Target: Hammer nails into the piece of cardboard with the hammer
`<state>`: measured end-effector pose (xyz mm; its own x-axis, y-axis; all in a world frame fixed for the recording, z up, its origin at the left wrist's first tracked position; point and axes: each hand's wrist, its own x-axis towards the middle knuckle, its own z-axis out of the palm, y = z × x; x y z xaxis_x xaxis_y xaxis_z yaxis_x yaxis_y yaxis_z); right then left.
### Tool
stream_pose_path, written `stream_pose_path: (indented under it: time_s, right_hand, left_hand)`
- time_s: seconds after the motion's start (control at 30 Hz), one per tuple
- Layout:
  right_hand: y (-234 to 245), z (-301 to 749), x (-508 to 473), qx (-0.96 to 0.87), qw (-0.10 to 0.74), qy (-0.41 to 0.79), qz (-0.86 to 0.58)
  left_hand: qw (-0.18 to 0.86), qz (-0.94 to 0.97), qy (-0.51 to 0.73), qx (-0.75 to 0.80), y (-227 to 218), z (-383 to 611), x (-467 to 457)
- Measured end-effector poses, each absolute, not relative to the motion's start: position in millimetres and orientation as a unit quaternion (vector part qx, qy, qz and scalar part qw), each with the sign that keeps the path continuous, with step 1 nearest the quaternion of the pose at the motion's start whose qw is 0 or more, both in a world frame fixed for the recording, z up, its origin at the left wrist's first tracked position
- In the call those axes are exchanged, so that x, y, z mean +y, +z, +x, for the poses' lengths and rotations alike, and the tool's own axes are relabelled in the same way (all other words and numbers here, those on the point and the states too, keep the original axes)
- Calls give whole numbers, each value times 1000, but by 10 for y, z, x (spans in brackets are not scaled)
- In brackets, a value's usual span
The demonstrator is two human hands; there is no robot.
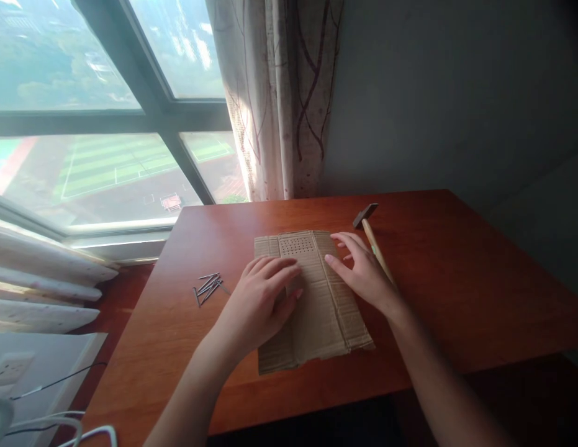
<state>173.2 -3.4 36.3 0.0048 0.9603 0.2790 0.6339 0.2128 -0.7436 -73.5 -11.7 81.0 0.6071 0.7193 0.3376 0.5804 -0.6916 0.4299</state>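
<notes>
Through the head camera, the cardboard sheet (316,316) lies flat near the middle of the red-brown surface (456,279). Its long side runs away from me, and a small grid of punched holes (297,246) sits at its far end. My left hand (265,298) rests palm down on the left half of the sheet, its fingers (279,268) pressed together, with the tips just short of the holes. My right hand (363,270) comes in from the right with its fingers slightly spread and gently curved, the tips touching the sheet's right half. Neither hand pinches or grips anything. The sheet has lengthwise creases and a ragged near edge. So I judge that steadying it well means bearing down with the whole left palm rather than the fingertips alone, spreading the weight across the fold lines so that no flap lifts. The right fingertips should press close beside the holes without covering them. The hammer (370,233) lies just beyond my right hand, head at the far end. Its wooden handle runs toward my wrist, though I cannot tell whether it touches me. A small heap of loose nails (208,285) lies on the surface to the left of the sheet, near my left hand but apart from it. At the far left are a window (107,124) and a patterned curtain (279,93).
</notes>
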Motion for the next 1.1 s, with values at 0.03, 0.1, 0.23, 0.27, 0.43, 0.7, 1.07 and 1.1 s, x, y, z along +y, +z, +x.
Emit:
stream_pose_path:
  time_s: [0.03,0.1,0.23,0.27,0.43,0.7,1.07,1.1]
  right_hand:
    - [337,1734,-33,-665,390,219,-598]
    - [301,1735,-32,-646,386,244,-612]
    - [261,1735,-49,-603,375,297,-639]
    - [251,1738,-58,-593,374,307,-643]
    - [200,1751,-105,-539,388,400,-632]
    - [228,1707,-139,-495,432,467,-592]
    - [226,1695,-120,-512,439,451,-585]
    - [234,1694,-116,-513,440,447,-586]
  left_hand:
    - [137,867,280,389,801,-753,-73]
    - [129,812,341,456,771,-792,17]
    - [197,699,377,576,652,-879,152]
    - [233,677,378,587,616,-900,170]
    - [351,590,410,600,470,-972,185]
    - [500,524,417,549,502,-878,109]
    - [548,465,443,536,557,-811,75]
    - [546,462,445,539,557,-810,74]
